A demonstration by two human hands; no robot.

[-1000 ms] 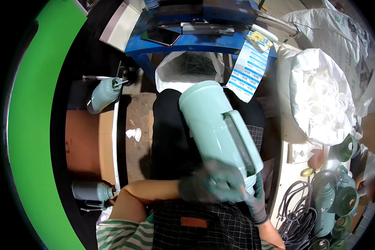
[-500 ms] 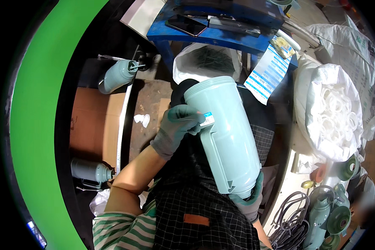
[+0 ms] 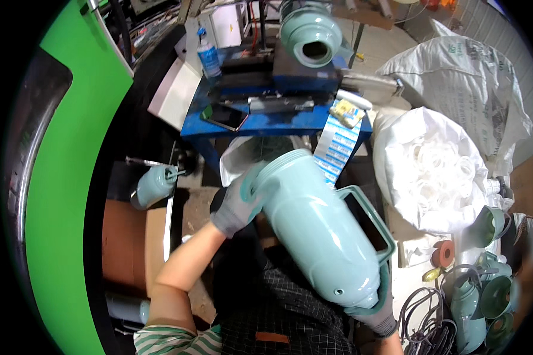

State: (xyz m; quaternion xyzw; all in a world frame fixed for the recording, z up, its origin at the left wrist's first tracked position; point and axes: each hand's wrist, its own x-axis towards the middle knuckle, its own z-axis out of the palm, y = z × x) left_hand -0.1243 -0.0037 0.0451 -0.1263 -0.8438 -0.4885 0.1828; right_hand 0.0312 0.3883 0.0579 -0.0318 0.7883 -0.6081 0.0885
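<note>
The step in hand looks like steadying the mint-green container aslant over the lap; any move from here calls for even support at both ends. From the container's middle, the left hand holds the wide end at 10 o'clock, the right hand cups the narrow end at 5 o'clock, and the handle sits toward 3 o'clock.

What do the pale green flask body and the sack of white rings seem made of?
Flask body: probably hard plastic, glossy, judging by smooth highlights and the moulded-looking handle. Sack: likely plastic, film or woven, given its crinkled folds.
</note>
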